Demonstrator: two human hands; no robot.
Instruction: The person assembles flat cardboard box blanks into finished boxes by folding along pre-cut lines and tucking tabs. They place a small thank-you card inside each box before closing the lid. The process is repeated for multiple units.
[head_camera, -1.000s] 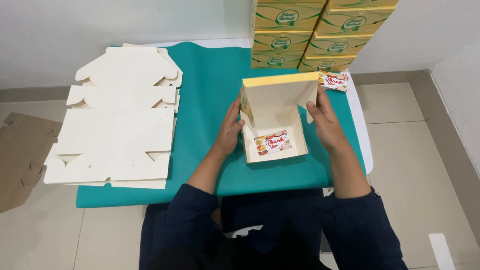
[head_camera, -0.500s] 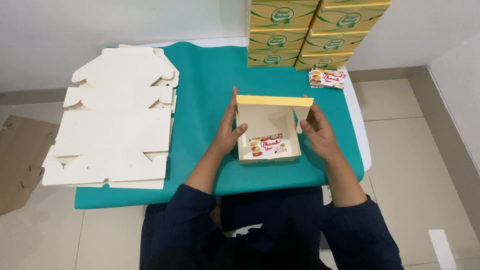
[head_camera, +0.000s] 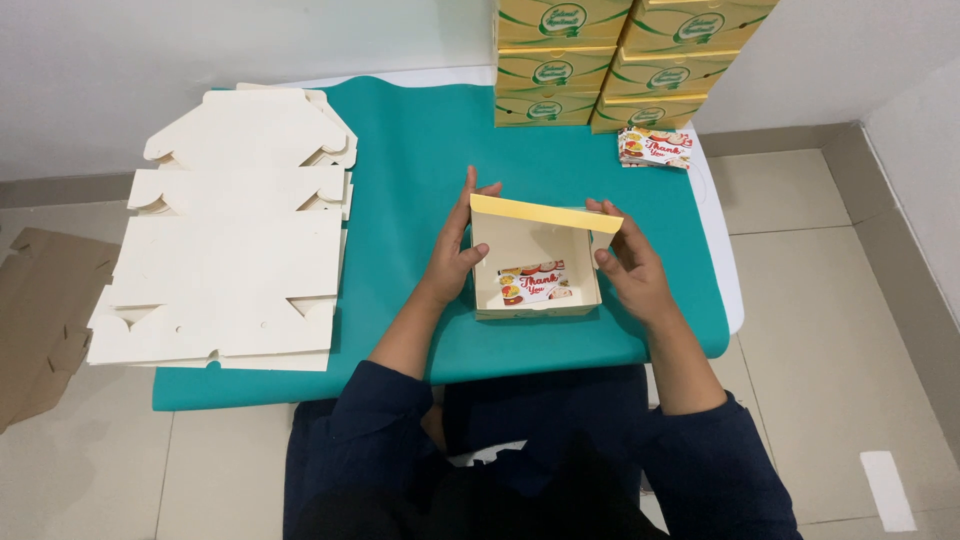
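A small cream cardboard box (head_camera: 540, 305) with a yellow lid flap (head_camera: 545, 213) sits on the teal mat (head_camera: 420, 150). A printed card (head_camera: 533, 284) lies flat inside it. My left hand (head_camera: 455, 245) presses against the box's left wall, fingers reaching up to the lid's left corner. My right hand (head_camera: 628, 265) holds the right wall, with its fingertips at the lid's right corner. The lid is lowered partway over the back of the box.
A stack of flat unfolded box blanks (head_camera: 235, 260) covers the mat's left side. Finished yellow boxes (head_camera: 625, 60) are piled at the far edge, with a small pile of printed cards (head_camera: 655, 148) beside them. Brown cardboard (head_camera: 40, 310) lies on the floor at left.
The lid, standing upright a second ago, has been folded down toward the box opening. Both hands stayed on the box's sides and followed the lid down.
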